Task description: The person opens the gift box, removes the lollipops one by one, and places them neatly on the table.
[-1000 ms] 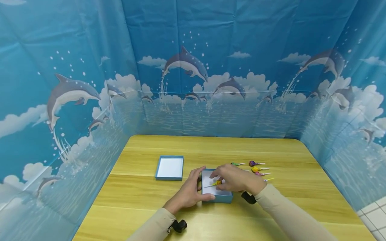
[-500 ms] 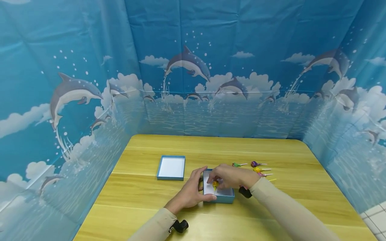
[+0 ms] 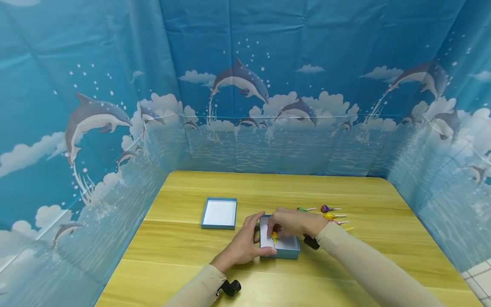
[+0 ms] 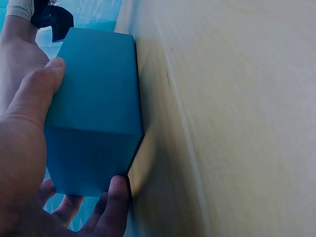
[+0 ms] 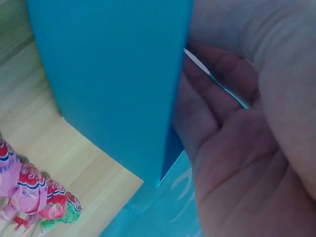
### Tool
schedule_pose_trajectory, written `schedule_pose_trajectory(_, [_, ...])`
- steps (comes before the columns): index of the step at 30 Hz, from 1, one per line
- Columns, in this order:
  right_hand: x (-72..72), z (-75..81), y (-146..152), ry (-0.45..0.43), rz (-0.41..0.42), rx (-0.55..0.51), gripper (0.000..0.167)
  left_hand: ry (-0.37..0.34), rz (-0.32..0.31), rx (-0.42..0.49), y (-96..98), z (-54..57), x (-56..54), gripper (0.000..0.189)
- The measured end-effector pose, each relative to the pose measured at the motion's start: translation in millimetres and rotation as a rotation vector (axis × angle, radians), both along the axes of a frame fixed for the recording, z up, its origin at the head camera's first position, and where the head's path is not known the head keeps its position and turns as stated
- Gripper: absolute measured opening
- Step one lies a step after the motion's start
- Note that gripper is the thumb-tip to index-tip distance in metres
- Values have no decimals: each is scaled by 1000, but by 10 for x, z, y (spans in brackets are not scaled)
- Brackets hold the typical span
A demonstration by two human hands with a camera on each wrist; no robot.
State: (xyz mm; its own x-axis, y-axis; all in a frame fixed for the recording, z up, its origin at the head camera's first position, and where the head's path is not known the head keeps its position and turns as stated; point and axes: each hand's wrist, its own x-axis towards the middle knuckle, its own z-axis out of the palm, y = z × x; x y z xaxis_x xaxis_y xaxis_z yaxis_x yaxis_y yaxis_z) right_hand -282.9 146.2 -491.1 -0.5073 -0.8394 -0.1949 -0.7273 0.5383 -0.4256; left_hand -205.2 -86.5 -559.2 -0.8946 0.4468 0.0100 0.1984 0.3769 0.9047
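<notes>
A blue box point(image 3: 287, 254) with a white inside stands uncovered on the table. My left hand point(image 3: 242, 246) holds it at its left side, thumb on the near wall; the left wrist view shows that thumb and several fingers around the blue box point(image 4: 94, 89). Inside the box, my right hand point(image 3: 294, 221) pinches a yellow lollipop point(image 3: 274, 236) just above or on the white bottom, its stick towards the near wall. In the right wrist view, the wall of the box point(image 5: 113, 74) hides the fingertips and the lollipop.
A shallow blue lid point(image 3: 219, 213), white side up, lies left of the box. Several lollipops lie to the right, among them a purple one point(image 3: 325, 209), a yellow one point(image 3: 329, 216) and a green one point(image 3: 302, 209). A dolphin-print curtain point(image 3: 245, 145) surrounds the table.
The yellow lollipop has turned in my right hand, its stick swinging from leftward to point at the near wall. My right fingers have curled lower into the box. The left hand keeps its hold.
</notes>
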Motion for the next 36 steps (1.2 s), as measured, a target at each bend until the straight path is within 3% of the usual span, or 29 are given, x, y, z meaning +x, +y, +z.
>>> schedule_pose_trajectory(9, [-30,53,91,-8,14,-58,25,-6,-5,-2,1,24,6,117])
schedule_pose_trajectory(14, [-8,143,168,-94,-34,-102,26,-6,-5,5,5,31,2,117])
schedule_pose_trajectory(19, [30,138,230,-147,-62,-136,26,-8,-10,8,4,20,3,117])
schedule_pose_trajectory(30, [122,97,335,-139,-44,-249,21,3,-6,10,20,-15,-3,118])
schedule_pose_trajectory(36, [153,77,399,-86,-67,-296,23,5,0,2,13,-12,-3,119])
